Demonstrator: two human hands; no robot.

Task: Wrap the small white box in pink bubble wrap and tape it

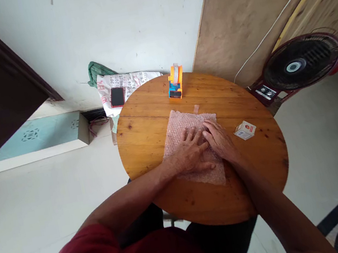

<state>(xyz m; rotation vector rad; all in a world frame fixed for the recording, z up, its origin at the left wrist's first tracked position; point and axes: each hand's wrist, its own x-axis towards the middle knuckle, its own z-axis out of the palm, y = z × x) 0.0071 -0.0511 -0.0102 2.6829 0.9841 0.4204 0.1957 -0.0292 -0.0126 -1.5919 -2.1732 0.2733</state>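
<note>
A pinkish sheet of bubble wrap (177, 127) lies flat on the round wooden table (146, 148). My left hand (191, 153) rests palm down on it, fingers spread. Close beside it, my right hand (218, 137) lies over the sheet's right edge with its fingers stretched out and slightly bent. Whether anything lies under the hands or the wrap cannot be made out. A short strip of clear tape (196, 109) sits at the sheet's far edge. Right of my right hand is a small white box (245, 130) with red and black print.
An orange and blue tape dispenser (176, 84) stands at the table's far edge. Beyond the left edge, a black phone (117, 97) lies on a printed white sack (134, 79). A black fan (303, 62) stands to the right, and a wall rises behind the table.
</note>
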